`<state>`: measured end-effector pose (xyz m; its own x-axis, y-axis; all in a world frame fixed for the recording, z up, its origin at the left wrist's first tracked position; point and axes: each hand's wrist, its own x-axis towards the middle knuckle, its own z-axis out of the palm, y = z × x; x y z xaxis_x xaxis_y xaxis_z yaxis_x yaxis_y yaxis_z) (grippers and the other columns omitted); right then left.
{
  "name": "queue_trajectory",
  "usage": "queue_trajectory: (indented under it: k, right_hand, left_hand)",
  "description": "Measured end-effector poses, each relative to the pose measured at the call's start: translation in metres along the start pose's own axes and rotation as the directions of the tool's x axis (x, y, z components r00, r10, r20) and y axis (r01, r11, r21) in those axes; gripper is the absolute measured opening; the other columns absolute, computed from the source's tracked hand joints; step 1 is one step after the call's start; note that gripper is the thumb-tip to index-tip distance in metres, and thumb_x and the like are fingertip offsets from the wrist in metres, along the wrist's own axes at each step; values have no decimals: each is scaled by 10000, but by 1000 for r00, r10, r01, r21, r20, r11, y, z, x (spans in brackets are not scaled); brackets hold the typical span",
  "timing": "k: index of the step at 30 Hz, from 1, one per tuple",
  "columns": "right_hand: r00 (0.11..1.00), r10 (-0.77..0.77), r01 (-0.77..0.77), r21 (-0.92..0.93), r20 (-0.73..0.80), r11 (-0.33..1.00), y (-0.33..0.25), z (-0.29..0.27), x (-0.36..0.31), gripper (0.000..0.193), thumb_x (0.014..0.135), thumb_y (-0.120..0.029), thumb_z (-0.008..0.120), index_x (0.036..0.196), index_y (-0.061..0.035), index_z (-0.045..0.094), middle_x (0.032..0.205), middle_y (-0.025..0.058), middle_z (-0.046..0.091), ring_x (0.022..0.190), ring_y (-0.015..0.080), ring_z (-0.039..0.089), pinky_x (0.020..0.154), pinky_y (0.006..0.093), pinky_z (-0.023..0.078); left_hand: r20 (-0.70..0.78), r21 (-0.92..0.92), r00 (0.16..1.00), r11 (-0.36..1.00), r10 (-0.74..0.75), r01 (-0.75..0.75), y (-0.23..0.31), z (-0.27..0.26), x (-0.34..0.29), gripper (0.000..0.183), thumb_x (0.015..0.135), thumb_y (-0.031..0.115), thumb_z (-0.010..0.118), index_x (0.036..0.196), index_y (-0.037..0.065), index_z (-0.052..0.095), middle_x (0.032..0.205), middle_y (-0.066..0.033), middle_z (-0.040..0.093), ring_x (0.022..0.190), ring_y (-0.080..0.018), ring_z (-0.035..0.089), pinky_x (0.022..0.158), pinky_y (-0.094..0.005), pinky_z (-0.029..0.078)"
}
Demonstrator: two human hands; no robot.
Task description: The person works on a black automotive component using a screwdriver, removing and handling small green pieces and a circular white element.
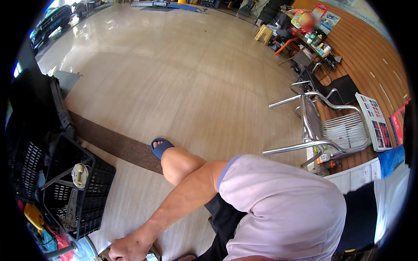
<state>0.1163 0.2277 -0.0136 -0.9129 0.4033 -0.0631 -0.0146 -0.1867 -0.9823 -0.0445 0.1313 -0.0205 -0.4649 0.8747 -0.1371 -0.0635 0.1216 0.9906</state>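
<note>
My right arm reaches down and to the left across my bent leg from a pale sleeve [278, 195]. At the bottom edge my right hand [129, 249] is closed, its fingers curled round something that I cannot make out. Brownish and dark bits show beside the hand, cut off by the frame. A black plastic crate [98, 200] stands just beyond it to the left, holding metal parts and a pale round fitting [80, 175]. Next to the crate lie a yellow item [34, 216] and crumpled red and clear plastic. My left hand is out of sight.
A metal armchair [335, 130] stands on the right, near a wood-slatted wall [370, 65]. Farther back, a person sits by a table [320, 48] with bottles, beside a yellow stool [263, 34]. A dark car [54, 21] is at the far left. My blue slipper [162, 147] rests on the floor.
</note>
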Motion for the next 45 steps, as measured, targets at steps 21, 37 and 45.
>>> queue_trajectory:
  k: [21, 37, 45]
  right_hand:
    - [997, -70, 72, -28, 42, 997, 1, 18, -1, 261, 1011, -189, 509, 977, 55, 595, 680, 109, 599, 496, 203, 626, 446, 336, 483]
    - [994, -56, 63, -73, 90, 995, -3, 28, -15, 277, 1019, -208, 525, 972, 61, 573, 635, 115, 615, 495, 189, 632, 473, 327, 486]
    - [994, -18, 25, -67, 106, 997, -5, 28, -21, 303, 1022, -238, 511, 986, 53, 587, 636, 124, 635, 513, 195, 651, 477, 330, 504]
  left_hand:
    - [-26, -114, 996, 989, 89, -92, 3, -22, -32, 436, 994, 335, 615, 1192, -53, 606, 1044, -135, 667, 881, -202, 638, 803, -358, 529]
    - [-118, -17, 986, 992, 122, -125, 8, -34, -52, 525, 1006, 395, 567, 1271, -58, 574, 1232, -203, 650, 1077, -285, 656, 875, -375, 538]
    - [-222, -50, 966, 988, 133, -148, 11, -17, -56, 471, 1017, 335, 575, 1229, -85, 594, 1190, -201, 642, 1071, -271, 627, 910, -365, 524]
